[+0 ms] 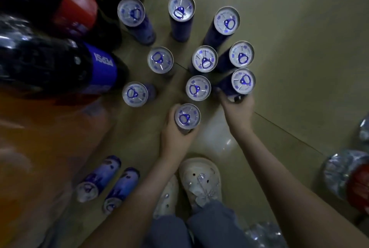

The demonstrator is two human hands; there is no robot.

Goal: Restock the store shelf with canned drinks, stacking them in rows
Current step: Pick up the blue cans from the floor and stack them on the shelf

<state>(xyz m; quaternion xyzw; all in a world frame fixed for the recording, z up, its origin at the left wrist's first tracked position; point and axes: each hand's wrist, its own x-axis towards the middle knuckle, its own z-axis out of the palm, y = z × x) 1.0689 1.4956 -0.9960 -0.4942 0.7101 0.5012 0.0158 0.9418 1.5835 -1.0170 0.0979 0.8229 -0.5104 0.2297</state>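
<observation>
Several tall blue cans with silver tops and blue pull tabs stand upright on the tan floor (299, 57), seen from above. My left hand (175, 133) grips the nearest can (187, 116) around its body. My right hand (237, 111) grips another upright can (243, 80) at the right of the group. The other cans, such as the middle can (198, 88), stand loose and apart. Two more blue cans (107, 179) lie tilted at the lower left. No shelf is in view.
Large dark cola bottles (60, 67) with blue and red labels crowd the left side, with an orange wrapped pack (40, 137) below them. Plastic-wrapped water bottles (343, 173) sit at the right edge. My feet in pale clogs (197, 179) stand just behind the cans.
</observation>
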